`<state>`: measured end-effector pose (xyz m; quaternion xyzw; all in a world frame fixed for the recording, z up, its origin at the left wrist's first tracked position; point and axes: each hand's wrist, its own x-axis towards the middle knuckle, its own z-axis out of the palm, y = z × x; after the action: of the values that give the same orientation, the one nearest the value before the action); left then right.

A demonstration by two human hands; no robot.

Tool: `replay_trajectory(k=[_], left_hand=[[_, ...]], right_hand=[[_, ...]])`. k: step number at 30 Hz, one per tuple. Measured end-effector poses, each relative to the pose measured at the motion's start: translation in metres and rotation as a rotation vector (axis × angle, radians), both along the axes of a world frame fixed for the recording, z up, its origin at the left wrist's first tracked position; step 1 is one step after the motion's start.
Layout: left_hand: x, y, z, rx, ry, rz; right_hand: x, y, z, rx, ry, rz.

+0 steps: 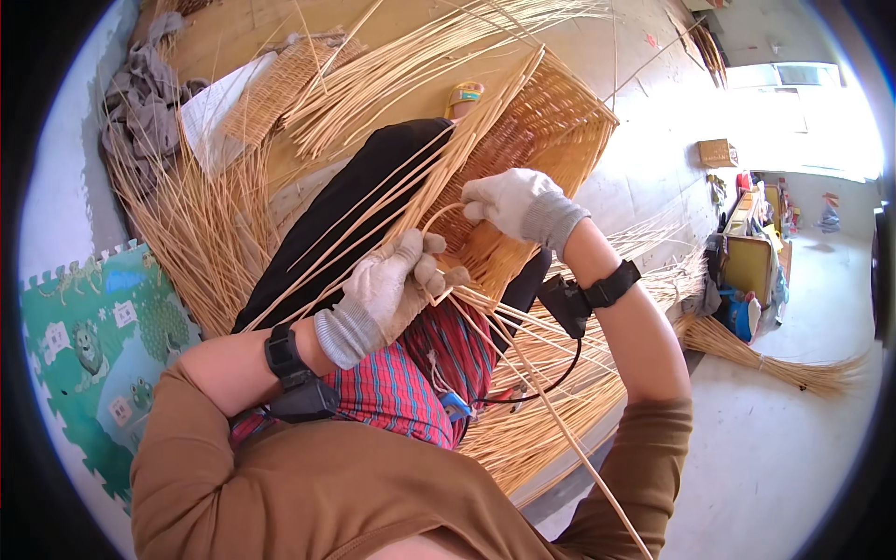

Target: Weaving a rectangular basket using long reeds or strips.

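Note:
A woven wicker basket (560, 107) lies tilted across my lap, its hollow inside facing right. My left hand (387, 285), in a pale work glove, is closed at the basket's near left corner, gripping wicker rods at the rim. Just right of it, my gloved right hand (518, 207) is closed in a pinch at the basket's opening. A wicker rod (443, 213) curves in a loop between the two hands, its end in my right fingers. Long loose rods (373, 229) stick out from the rim to the left. Another rod (569, 439) runs from the corner down past my right arm.
Bundles of loose rods (401, 75) spread over the floor ahead, with more rods (560, 411) beneath my right arm. A flat woven panel (280, 89) lies at far left beside grey cloth (140, 103). A tied bundle (775, 359) rests at right. A green foam mat (103, 355) stands at left.

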<state>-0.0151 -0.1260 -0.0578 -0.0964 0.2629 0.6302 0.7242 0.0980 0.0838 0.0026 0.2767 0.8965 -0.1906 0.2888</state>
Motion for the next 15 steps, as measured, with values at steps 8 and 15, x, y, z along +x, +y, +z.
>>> replay_trajectory(k=[8,15], left_hand=[[0.004,-0.002,0.002,0.008,0.05,0.008],[0.003,-0.004,-0.007,0.042,-0.025,0.002]], right_hand=[[-0.005,-0.006,0.001,0.005,-0.025,0.032],[-0.003,-0.007,-0.001,-0.027,-0.007,-0.008]])
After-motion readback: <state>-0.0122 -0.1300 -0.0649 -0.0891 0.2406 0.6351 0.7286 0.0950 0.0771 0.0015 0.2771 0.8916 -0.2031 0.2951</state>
